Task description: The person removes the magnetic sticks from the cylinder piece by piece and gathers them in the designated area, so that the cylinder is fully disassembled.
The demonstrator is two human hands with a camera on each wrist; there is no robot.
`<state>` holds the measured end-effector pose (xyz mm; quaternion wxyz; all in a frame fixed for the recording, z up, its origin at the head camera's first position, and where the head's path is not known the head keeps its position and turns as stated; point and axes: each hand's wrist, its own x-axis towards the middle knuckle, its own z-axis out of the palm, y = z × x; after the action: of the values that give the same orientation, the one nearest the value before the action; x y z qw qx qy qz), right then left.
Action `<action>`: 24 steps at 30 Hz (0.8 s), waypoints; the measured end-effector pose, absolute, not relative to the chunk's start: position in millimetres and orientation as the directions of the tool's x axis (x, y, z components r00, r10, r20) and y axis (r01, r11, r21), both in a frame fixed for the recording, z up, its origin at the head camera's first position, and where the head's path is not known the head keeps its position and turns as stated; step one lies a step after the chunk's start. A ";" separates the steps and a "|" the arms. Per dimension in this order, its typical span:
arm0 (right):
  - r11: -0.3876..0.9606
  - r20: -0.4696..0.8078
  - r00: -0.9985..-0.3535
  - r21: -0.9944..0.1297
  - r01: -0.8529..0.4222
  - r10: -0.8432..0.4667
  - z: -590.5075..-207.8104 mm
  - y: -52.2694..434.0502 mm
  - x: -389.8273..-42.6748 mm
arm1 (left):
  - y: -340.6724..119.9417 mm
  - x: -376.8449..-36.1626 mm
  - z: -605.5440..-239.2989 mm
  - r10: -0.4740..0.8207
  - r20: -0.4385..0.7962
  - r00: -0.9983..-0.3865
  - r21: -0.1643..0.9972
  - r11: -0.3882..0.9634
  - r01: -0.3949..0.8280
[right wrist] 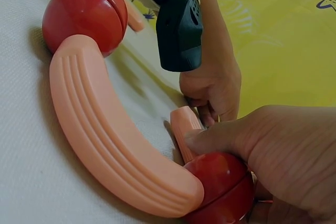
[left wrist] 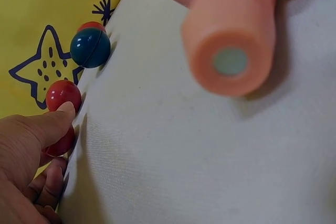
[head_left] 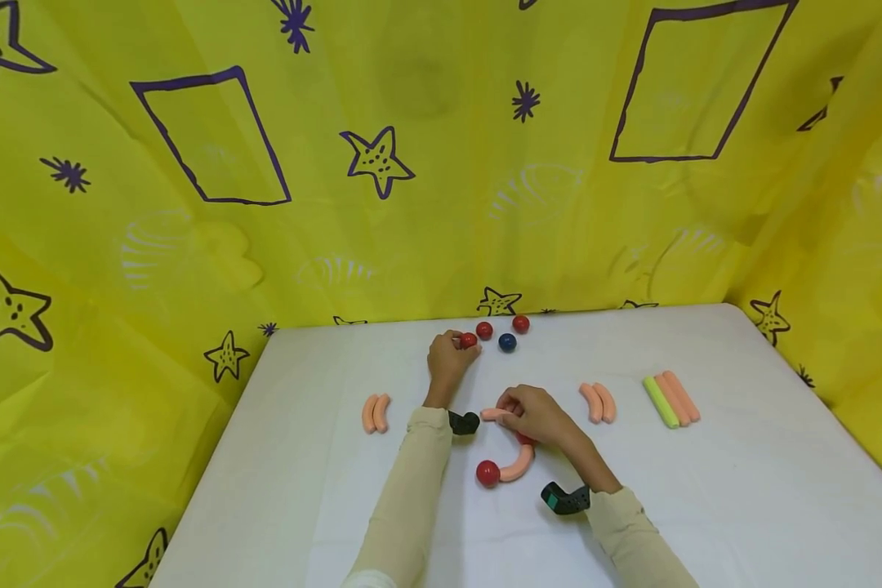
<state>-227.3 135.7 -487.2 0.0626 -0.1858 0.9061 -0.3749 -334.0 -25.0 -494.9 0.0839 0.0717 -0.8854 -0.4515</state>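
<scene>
My left hand (head_left: 460, 343) reaches to the table's far edge and pinches a red ball (head_left: 469, 340) between thumb and fingers; in the left wrist view the thumb (left wrist: 50, 124) covers part of this ball (left wrist: 62, 144). My right hand (head_left: 510, 408) grips a short peach stick (head_left: 489, 414) and holds it against a red ball (right wrist: 223, 182). That ball caps one end of a curved peach piece (right wrist: 110, 140). A second red ball (right wrist: 84, 14) sits on the piece's other end (head_left: 487, 473). The stick's round end (left wrist: 231, 45) fills the top of the left wrist view.
Two more red balls (head_left: 484, 330) (head_left: 520, 323) and a blue ball (head_left: 507, 342) lie by the yellow cloth wall. Pairs of curved peach pieces lie to the left (head_left: 376, 412) and right (head_left: 598, 402). A green stick (head_left: 660, 401) and peach sticks (head_left: 679, 397) lie farther right.
</scene>
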 end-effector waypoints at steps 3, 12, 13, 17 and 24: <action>0.648 0.029 -0.921 -0.702 -0.295 -0.388 -486.1 135.5 -227.6 | -25.9 -333.6 -493.9 -0.206 0.066 -0.976 0.819 0.571 -0.066; 0.654 0.034 -0.923 -0.696 -0.297 -0.383 -483.3 135.1 -226.5 | -30.0 -330.6 -492.7 -0.181 0.057 -0.982 0.837 0.544 -0.052; 0.654 0.035 -0.924 -0.696 -0.296 -0.381 -483.2 135.0 -226.7 | -30.7 -330.3 -492.5 -0.175 0.057 -0.983 0.842 0.537 -0.046; 0.648 0.031 -0.926 -0.706 -0.287 -0.376 -481.6 134.8 -227.0 | -35.8 -328.1 -492.7 -0.147 0.058 -0.987 0.856 0.517 -0.027; 0.643 -0.022 -0.906 -0.712 -0.283 -0.423 -479.6 139.7 -224.7 | -50.2 -311.8 -492.2 -0.098 0.022 -0.995 0.869 0.493 -0.029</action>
<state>-224.7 139.7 -479.6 0.0936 -0.1959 0.9015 -0.3743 -311.8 -50.2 -492.2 0.0339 0.0368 -0.8634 -0.5020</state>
